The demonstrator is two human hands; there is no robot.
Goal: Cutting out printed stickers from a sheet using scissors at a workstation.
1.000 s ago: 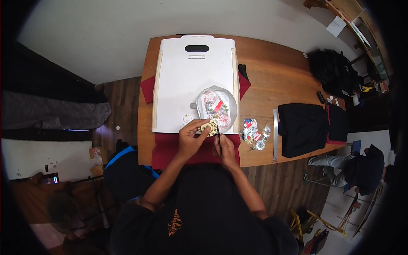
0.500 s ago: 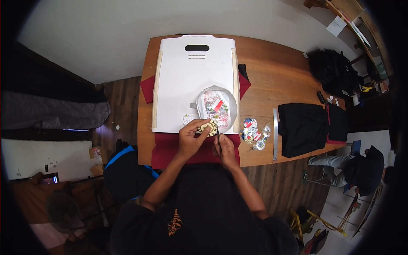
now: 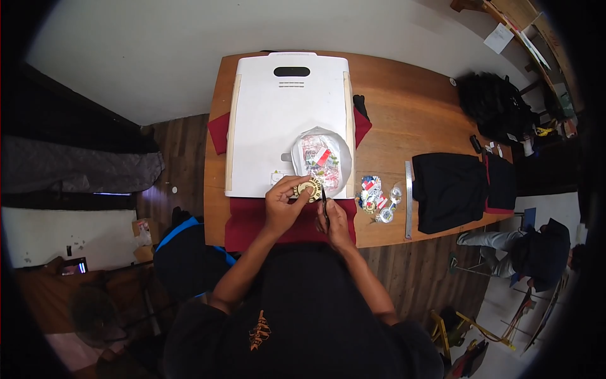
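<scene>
My left hand (image 3: 283,203) pinches a small round gold-coloured badge (image 3: 310,187) above the near edge of a white board (image 3: 271,126). My right hand (image 3: 334,221) grips a thin dark tool (image 3: 324,201) whose tip points up at the badge. Just beyond the badge lies a clear plastic bag (image 3: 320,156) of red and white pieces. Both hands hover over a dark red cloth (image 3: 252,221) on the wooden table (image 3: 404,114).
Several small round badges (image 3: 377,196) lie right of my hands beside a metal ruler (image 3: 408,199). Folded black cloth (image 3: 457,186) sits further right, a black bag (image 3: 495,104) at the far right corner. A blue and black bag (image 3: 183,252) rests on the floor at left.
</scene>
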